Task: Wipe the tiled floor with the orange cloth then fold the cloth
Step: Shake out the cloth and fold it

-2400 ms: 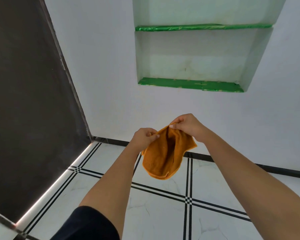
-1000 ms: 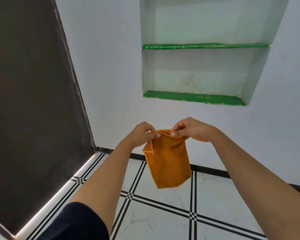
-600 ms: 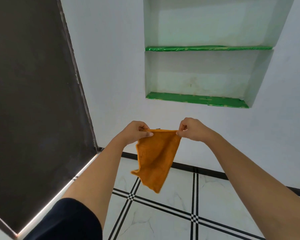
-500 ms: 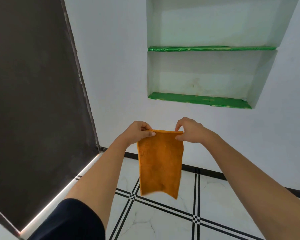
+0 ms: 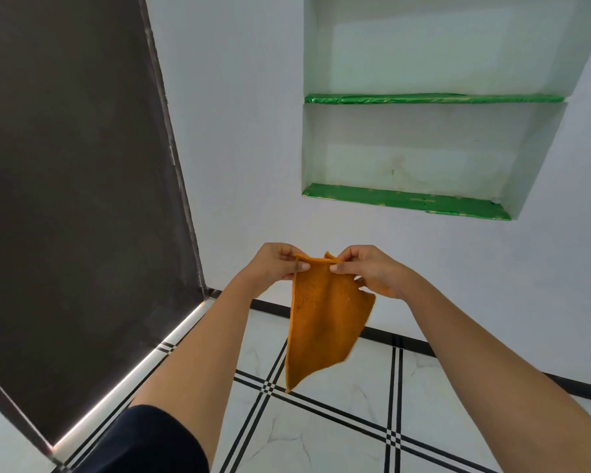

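Now you are pinching the top edge of the orange cloth (image 5: pixel 323 319) between thumb and fingertips of the left hand (image 5: pixel 276 266) and right hand (image 5: pixel 365 269), close together. It is hanging in the air above the tiled floor (image 5: pixel 338 435); judging by its slant, you are needing to level both corners before folding.

Orange cloth (image 5: pixel 323 319) folded, hanging in mid-air above white tiled floor (image 5: pixel 338 435) with black lines
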### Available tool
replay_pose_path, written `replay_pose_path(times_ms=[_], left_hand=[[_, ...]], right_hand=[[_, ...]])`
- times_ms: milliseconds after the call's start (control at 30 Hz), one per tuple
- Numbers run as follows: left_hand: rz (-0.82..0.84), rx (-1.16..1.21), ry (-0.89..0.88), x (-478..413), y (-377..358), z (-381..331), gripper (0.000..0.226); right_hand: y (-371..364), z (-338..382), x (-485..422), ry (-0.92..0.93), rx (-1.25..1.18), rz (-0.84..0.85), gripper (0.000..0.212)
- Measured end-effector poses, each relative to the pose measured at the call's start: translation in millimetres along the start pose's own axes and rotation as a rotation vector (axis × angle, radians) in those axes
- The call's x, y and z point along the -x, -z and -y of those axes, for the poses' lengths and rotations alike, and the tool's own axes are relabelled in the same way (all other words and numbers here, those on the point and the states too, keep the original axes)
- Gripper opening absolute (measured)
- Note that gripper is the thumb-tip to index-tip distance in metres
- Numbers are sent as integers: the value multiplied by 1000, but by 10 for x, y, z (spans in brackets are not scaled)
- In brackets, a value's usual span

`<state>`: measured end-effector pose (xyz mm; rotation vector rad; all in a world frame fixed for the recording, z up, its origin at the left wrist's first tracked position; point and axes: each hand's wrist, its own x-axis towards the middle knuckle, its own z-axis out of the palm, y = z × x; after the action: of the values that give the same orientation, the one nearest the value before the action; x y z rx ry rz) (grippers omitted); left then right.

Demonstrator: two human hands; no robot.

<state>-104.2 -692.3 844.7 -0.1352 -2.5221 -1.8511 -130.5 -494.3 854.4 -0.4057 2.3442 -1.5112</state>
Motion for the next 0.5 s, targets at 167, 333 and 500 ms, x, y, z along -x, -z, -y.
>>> replay_pose_path(times_ms=[167, 333, 500], left_hand=[[56, 30, -44, -10, -38, -32, 11], [112, -2, -50, -16, -42, -45, 12], [47, -13, -102, -50, -145, -140, 11]], right_hand=[[-4, -47, 15, -64, -316, 80, 17], [55, -71, -32, -44, -253, -90, 20], [7, -10, -63, 46, -176, -52, 12]])
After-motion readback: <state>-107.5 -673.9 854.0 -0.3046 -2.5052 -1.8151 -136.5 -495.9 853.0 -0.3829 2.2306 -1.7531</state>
